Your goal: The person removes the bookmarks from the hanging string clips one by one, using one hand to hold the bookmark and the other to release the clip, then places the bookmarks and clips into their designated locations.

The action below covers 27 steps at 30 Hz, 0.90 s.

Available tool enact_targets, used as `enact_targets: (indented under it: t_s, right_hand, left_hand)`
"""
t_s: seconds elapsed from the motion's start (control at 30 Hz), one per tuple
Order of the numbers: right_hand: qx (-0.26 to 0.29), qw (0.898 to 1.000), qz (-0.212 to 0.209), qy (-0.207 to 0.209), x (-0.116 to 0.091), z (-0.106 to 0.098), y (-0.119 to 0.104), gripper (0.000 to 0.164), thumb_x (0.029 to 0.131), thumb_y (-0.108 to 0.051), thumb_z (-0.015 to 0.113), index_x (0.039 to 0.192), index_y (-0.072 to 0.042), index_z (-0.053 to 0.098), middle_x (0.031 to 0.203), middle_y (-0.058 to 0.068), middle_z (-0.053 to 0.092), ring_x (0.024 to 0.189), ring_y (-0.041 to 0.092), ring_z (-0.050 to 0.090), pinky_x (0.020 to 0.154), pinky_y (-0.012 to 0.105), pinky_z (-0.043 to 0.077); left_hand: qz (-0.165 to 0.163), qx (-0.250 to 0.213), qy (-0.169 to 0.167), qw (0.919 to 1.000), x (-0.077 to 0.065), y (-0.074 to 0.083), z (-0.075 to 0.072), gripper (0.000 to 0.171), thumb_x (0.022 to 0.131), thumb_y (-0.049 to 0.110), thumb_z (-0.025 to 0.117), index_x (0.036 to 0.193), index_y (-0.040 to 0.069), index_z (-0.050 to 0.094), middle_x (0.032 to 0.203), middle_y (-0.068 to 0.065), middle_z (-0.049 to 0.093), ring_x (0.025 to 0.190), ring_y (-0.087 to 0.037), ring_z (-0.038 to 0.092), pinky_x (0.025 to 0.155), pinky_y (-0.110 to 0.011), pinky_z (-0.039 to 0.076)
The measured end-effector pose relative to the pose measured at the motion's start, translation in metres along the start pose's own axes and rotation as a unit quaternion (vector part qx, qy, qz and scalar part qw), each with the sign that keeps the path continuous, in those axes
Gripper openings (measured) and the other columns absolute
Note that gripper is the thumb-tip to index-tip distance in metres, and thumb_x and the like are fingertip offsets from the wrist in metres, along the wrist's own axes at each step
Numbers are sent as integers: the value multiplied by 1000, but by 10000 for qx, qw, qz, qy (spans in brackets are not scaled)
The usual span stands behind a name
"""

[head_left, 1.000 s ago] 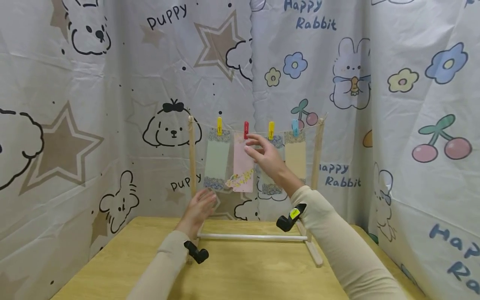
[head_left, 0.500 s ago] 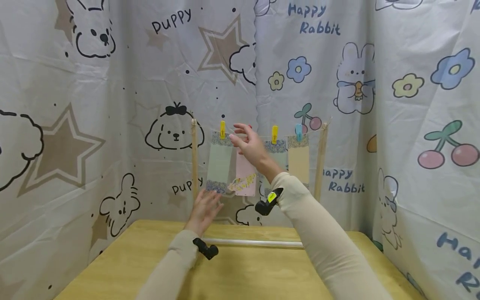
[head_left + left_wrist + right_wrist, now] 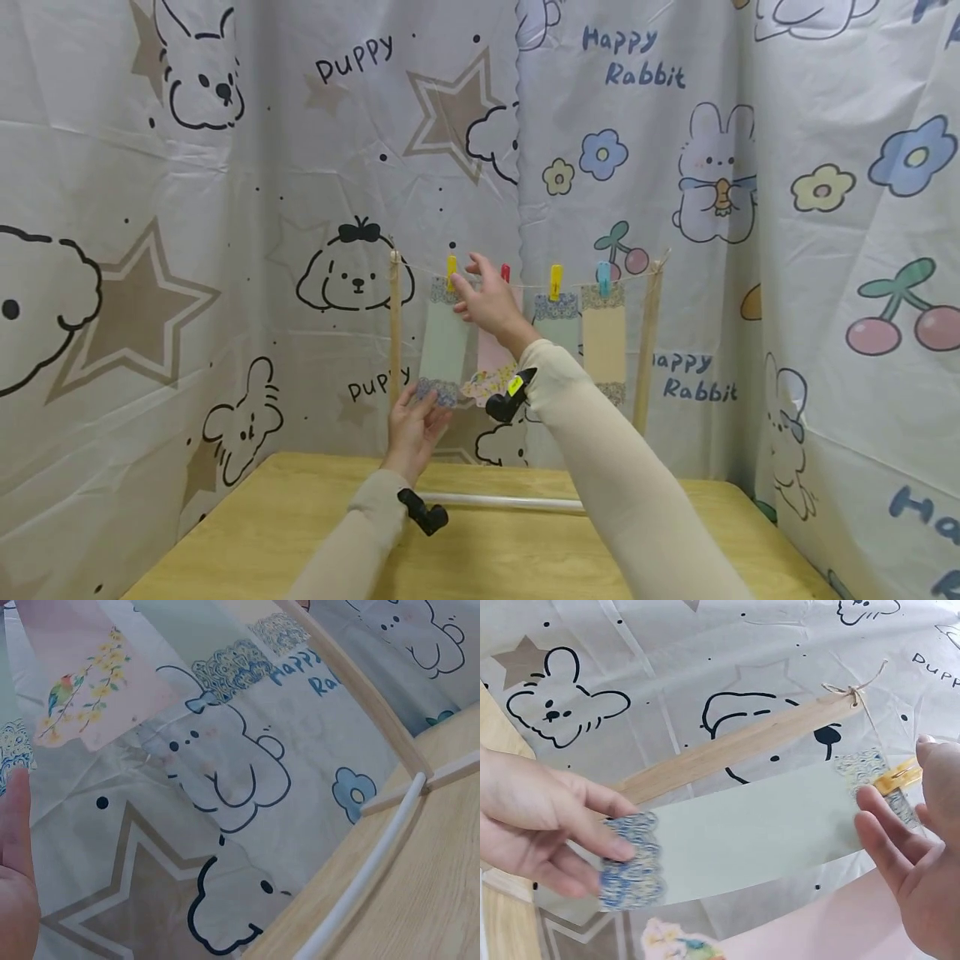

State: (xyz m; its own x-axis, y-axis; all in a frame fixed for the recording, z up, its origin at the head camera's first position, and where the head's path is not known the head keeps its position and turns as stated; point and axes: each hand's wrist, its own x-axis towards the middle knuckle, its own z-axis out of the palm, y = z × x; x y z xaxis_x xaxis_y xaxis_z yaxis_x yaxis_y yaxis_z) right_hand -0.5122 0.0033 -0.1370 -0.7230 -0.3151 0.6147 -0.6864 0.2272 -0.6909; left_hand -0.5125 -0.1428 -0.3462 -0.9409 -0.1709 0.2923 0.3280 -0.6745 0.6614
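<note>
- Pale curtains point(image 3: 337, 167) printed with puppies, rabbits, stars and cherries hang behind and on both sides of where the person works.
- Below them is a yellowish wooden table point(image 3: 487, 567).
- A wooden frame point(image 3: 647, 358) stands on it, two posts joined low down by a white rod point(image 3: 510, 502).
- Two cream sleeves point(image 3: 607, 442) reach in towards it.
- Four cards hang in a row between the posts: from my left, a green card point(image 3: 444, 342) with lacy blue ends, a pink card point(image 3: 495, 346) with a bird and yellow blossom, another pale green card point(image 3: 558, 329) and a yellowish card point(image 3: 604, 342).
- The left hand point(image 3: 414, 433) pinches the green card's bottom lace, thumb in front.
- The right hand point(image 3: 491, 304) is up by that card's top, fingers parted around its clip, gripping nothing; I can't tell whether a fingertip brushes the paper.
- Clips pin the cards up: a yellow clip point(image 3: 900, 776) on the green card, then a red clip point(image 3: 506, 272), another yellow one and a blue clip point(image 3: 603, 279).
- The thin string point(image 3: 853, 694) is knotted at the post.
</note>
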Motion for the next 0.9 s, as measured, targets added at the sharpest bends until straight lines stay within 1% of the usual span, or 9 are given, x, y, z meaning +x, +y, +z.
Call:
enact_targets:
  t_s: [0.17,0.27,0.33,0.4,0.47,0.53,0.63,0.77,0.9]
  right_hand:
    - [-130,9995,234,-140,14,3,-13,65,110,-33,54,165,-16,25,153,12,48,75,23,72,67,33,62]
    - [-236,9984,478,-173,20,5,-17,62,111,-32,53,164,-12,28,149,15,51,69,19,69,62,30,61]
    - [-234,9973,650,-236,23,7,-18,57,111,-30,51,162,-11,34,145,18,54,65,16,67,59,29,60]
    - [-112,9962,802,-308,24,9,-18,51,112,-29,50,158,-9,40,138,20,58,62,15,66,57,29,60]
    - [69,9950,927,-369,24,10,-17,46,112,-27,50,154,-7,45,129,21,60,60,14,65,57,30,60]
    - [270,9935,1025,-417,22,10,-16,44,112,-26,49,150,-5,46,125,20,59,60,15,66,60,32,61]
    - [444,9918,1059,-565,21,7,-12,42,113,-29,47,147,-5,43,122,21,56,63,17,68,61,33,62]
    - [556,9902,1074,-705,20,3,-6,37,113,-33,46,141,-9,40,120,22,55,65,20,70,60,33,62]
    - [674,9902,1034,-659,19,3,-5,30,113,-30,45,133,-8,39,119,23,55,64,18,69,59,31,61]
  left_hand:
    - [74,150,88,9998,-2,-1,-4,69,103,5,65,161,5,27,79,0,65,60,-8,67,63,-25,60]
    - [87,272,81,9996,-4,-3,-5,65,104,5,64,159,5,29,86,-1,66,61,-7,67,63,-25,60]
    - [138,327,63,9994,-4,-4,-5,66,104,5,63,159,4,28,93,-2,66,63,-7,68,64,-25,61]
    - [196,326,45,9993,-4,-5,-5,66,104,4,62,160,4,27,99,-2,65,64,-7,68,64,-24,61]
    - [230,291,37,9993,-4,-7,-7,68,104,3,62,161,3,25,100,-2,65,64,-7,68,63,-24,60]
    - [252,288,32,9993,-5,-7,-8,69,104,3,62,161,3,22,102,-3,64,64,-6,68,64,-24,60]
    - [273,298,46,9992,-6,-7,-10,69,104,3,62,161,3,23,102,-3,64,64,-6,68,65,-25,61]
    - [265,215,97,9994,-6,-5,-11,57,103,3,63,153,5,35,95,-3,66,62,-8,67,63,-25,61]
    - [259,132,67,9996,-6,-4,-12,45,103,2,64,143,7,43,89,-3,65,60,-8,66,61,-25,61]
